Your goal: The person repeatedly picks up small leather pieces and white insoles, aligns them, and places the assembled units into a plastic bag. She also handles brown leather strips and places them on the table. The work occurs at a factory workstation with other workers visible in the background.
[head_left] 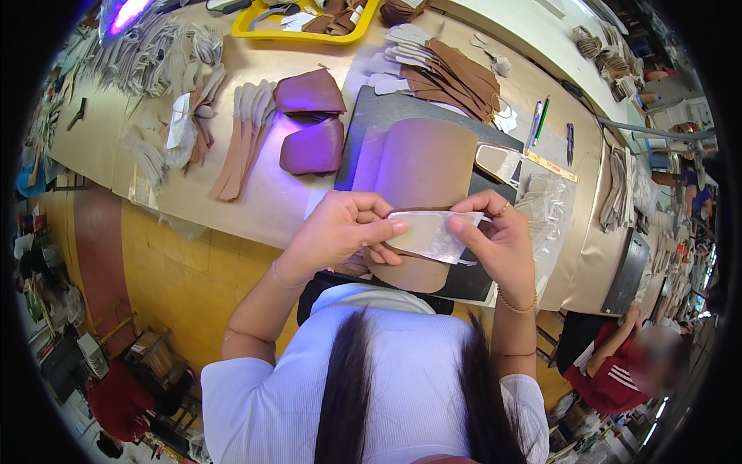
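Both hands up over the table edge: left hand [340, 232] and right hand [498, 236] each pinch an end of a thin pale backing sheet [429, 232], fingers closed on it, sheet held just above a large brown leather piece [421, 166] lying on a dark cutting mat [371, 116]. Two purple-lit brown pads [311, 124] sit left of the mat on the workbench [263, 201], fan of brown strips [456, 73] behind it, pens [539, 120] to the right
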Available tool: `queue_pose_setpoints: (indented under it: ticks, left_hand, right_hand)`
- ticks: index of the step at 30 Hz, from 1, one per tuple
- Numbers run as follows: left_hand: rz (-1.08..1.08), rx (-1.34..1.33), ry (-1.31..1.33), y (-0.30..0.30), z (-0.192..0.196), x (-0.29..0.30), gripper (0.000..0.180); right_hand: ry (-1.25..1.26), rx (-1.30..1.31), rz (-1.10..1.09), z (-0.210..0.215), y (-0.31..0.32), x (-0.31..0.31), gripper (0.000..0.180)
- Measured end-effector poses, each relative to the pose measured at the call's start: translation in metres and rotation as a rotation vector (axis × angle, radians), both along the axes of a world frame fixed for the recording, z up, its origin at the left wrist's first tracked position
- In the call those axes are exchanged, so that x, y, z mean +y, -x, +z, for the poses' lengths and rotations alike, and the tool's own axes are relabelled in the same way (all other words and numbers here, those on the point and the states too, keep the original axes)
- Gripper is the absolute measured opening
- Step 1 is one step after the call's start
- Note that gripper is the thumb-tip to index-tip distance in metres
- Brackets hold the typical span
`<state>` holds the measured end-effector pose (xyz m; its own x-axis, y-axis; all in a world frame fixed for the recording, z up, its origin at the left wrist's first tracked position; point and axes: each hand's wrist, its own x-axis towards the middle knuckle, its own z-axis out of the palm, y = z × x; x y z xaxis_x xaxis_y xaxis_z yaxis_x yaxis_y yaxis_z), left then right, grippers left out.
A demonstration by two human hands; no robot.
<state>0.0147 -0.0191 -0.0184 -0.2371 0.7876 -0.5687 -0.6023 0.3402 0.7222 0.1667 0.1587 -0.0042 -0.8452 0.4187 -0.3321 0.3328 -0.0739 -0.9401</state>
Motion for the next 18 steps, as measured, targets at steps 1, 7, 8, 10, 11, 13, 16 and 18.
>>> queue_pose_setpoints:
  ticks: [1,7,8,10,11,13,16,18]
  left_hand:
    - [0.0,-0.002,0.011,0.0,0.0,0.001,0.014]
    - [0.004,-0.008,0.037,-0.001,-0.005,0.001,0.013]
    - [0.0,0.0,0.043,-0.001,-0.006,0.001,0.013]
    - [-0.008,0.016,0.052,-0.001,-0.008,0.001,0.013]
    - [-0.019,0.018,0.046,0.0,-0.01,0.0,0.014]
    - [-0.044,0.031,0.025,0.003,-0.013,0.0,0.018]
    - [-0.024,0.031,0.017,-0.001,-0.003,0.0,0.018]
    - [0.024,0.161,-0.023,-0.007,0.0,0.009,0.012]
  right_hand:
    - [0.007,0.025,-0.022,0.0,0.0,-0.001,0.02]
    - [0.017,0.053,-0.092,0.001,0.002,-0.007,0.029]
    - [-0.005,0.046,-0.101,-0.002,0.001,-0.008,0.03]
    - [-0.084,0.008,-0.103,-0.003,0.0,-0.01,0.033]
    - [-0.142,-0.024,-0.097,-0.002,0.0,-0.011,0.035]
    - [-0.406,-0.037,-0.094,0.005,0.001,-0.012,0.041]
    - [-0.894,0.053,-0.095,0.015,-0.003,-0.019,0.059]
    - [-1.175,0.258,0.133,0.027,0.003,-0.021,0.066]
